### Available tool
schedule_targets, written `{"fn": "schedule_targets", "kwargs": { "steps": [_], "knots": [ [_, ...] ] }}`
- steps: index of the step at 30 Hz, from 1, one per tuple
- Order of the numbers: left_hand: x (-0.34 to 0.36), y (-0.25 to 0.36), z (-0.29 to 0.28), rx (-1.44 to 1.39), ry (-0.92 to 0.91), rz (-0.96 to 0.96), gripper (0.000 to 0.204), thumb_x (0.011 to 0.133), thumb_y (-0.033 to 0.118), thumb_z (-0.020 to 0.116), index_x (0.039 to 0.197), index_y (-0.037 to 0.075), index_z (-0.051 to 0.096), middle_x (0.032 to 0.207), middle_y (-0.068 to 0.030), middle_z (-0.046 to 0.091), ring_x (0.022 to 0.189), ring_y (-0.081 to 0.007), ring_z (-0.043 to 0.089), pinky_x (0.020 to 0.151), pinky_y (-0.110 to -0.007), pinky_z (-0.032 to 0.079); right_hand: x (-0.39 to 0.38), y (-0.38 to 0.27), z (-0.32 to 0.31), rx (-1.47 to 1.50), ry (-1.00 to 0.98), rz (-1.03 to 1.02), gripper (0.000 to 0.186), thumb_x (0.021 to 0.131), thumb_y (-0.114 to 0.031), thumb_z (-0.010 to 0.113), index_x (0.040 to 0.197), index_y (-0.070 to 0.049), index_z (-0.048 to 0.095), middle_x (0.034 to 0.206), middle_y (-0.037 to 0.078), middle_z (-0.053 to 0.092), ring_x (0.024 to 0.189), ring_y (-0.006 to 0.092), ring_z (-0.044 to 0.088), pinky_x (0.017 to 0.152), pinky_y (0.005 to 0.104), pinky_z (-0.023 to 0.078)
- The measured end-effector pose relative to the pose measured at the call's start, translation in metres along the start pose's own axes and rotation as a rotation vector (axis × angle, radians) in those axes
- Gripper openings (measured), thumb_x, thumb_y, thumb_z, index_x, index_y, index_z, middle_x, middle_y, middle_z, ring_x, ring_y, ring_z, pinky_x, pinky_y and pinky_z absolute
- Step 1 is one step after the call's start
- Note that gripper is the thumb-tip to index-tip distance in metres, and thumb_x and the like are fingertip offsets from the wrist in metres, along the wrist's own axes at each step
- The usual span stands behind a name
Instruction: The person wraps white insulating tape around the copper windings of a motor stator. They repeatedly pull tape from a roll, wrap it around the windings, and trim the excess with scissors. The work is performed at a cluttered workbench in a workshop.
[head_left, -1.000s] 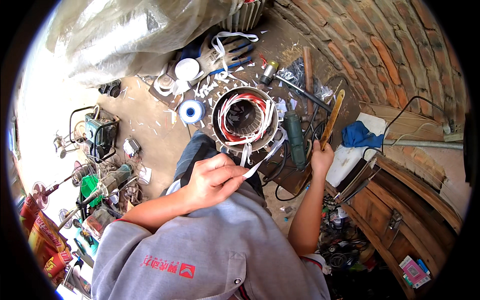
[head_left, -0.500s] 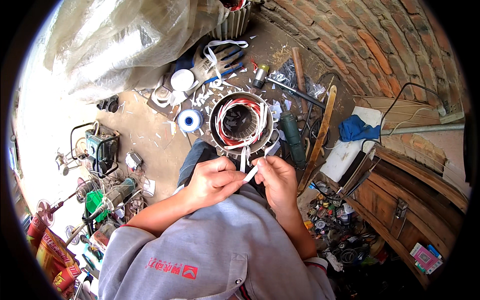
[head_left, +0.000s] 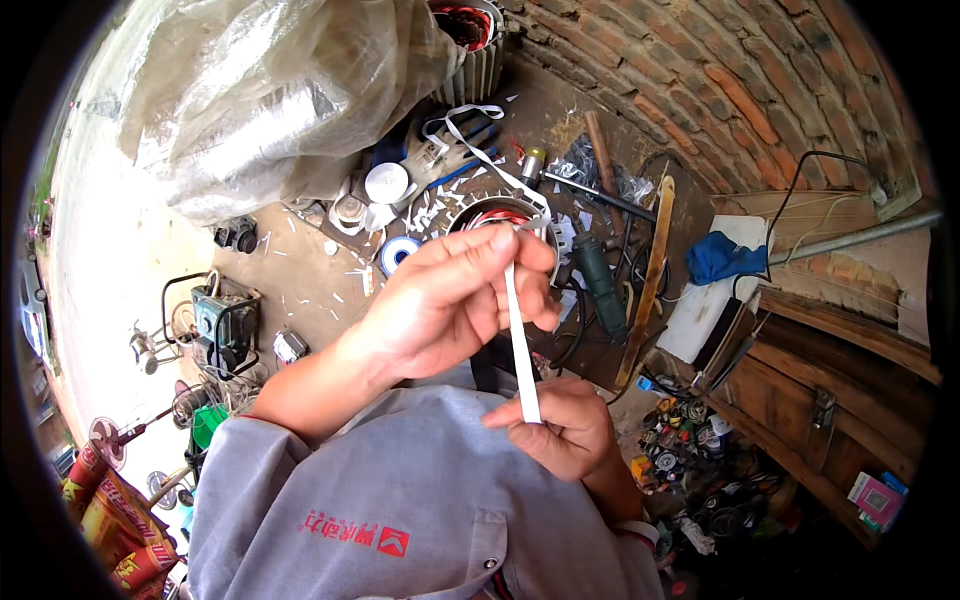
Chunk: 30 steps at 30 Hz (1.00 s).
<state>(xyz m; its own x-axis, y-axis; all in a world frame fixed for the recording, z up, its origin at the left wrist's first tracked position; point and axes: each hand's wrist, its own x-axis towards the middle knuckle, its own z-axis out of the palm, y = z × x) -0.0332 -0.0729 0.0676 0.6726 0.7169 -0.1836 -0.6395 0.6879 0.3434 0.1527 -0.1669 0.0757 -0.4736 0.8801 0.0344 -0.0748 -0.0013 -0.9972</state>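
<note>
The left hand (head_left: 430, 300), beside the right hand (head_left: 565, 430) half a second earlier, is now raised before the wound metal cylinder (head_left: 488, 214), partly hiding it. White tape (head_left: 518, 340) runs straight between them, pinched by the fingers of each, apparently drawn out to length.

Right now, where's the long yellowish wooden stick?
In the head view, the stick lies right of centre, between the green cylindrical tool and crumpled blue cloth.
</note>
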Motion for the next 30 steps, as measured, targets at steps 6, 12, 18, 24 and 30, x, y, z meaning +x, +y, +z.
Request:
{"fn": "schedule_targets", "kwargs": {
  "steps": [6, 12, 18, 24, 30],
  "knots": [
    [0.038, 0.095, -0.028, -0.197, -0.032, 0.216, 0.028, 0.106, 0.027, 0.045, 0.102, 0.005, 0.062, 0.065, 0.0046, 0.048, 0.066, -0.0133, 0.053, 0.084, -0.039, 0.050, -0.059, -0.031, -0.031, 0.362, -0.117, -0.466, 0.022, 0.092, -0.022, 0.064, 0.078, -0.004, 0.067, 0.065, 0.004, 0.060, 0.054, 0.0209, 0.054, 0.060, 0.0401, 0.045],
    [0.044, 0.106, -0.060, -0.056, 0.078, 0.153, 0.032, 0.107, 0.027, 0.040, 0.101, 0.005, 0.062, 0.062, 0.0051, 0.041, 0.060, -0.0104, 0.041, 0.077, -0.033, 0.047, -0.152, -0.082, -0.014, 0.461, 0.397, -1.042, 0.019, 0.086, -0.029, 0.074, 0.079, -0.013, 0.067, 0.064, -0.005, 0.058, 0.053, 0.0069, 0.051, 0.056, 0.0231, 0.039],
    [0.028, 0.090, -0.063, -0.049, 0.208, 0.095, 0.033, 0.107, 0.029, 0.040, 0.098, 0.007, 0.062, 0.060, 0.0053, 0.039, 0.053, -0.0089, 0.037, 0.070, -0.030, 0.046, -0.259, -0.098, 0.018, 0.347, 1.284, -1.277, 0.025, 0.091, -0.036, 0.066, 0.077, -0.017, 0.059, 0.053, -0.011, 0.044, 0.047, 0.0029, 0.039, 0.049, 0.0202, 0.032],
    [0.008, 0.066, -0.042, 0.373, 0.300, 0.057, 0.037, 0.106, 0.038, 0.040, 0.095, 0.007, 0.056, 0.060, 0.0026, 0.039, 0.056, -0.0112, 0.041, 0.065, -0.032, 0.047, -0.303, -0.070, 0.039, 0.429, 1.525, -0.973, 0.036, 0.098, -0.023, 0.054, 0.065, -0.015, 0.041, 0.048, -0.005, 0.030, 0.041, 0.0082, 0.025, 0.063, 0.0305, 0.031],
    [-0.031, 0.005, -0.034, 0.783, -0.151, -0.447, 0.041, 0.106, 0.038, 0.042, 0.108, 0.001, 0.059, 0.074, -0.0042, 0.056, 0.069, -0.0131, 0.052, 0.070, -0.029, 0.045, -0.339, 0.055, 0.046, -0.572, 1.735, 1.134, 0.037, 0.098, -0.031, 0.058, 0.097, 0.005, 0.063, 0.084, 0.010, 0.065, 0.074, 0.0180, 0.059, 0.072, 0.0311, 0.049]
  ]
}}
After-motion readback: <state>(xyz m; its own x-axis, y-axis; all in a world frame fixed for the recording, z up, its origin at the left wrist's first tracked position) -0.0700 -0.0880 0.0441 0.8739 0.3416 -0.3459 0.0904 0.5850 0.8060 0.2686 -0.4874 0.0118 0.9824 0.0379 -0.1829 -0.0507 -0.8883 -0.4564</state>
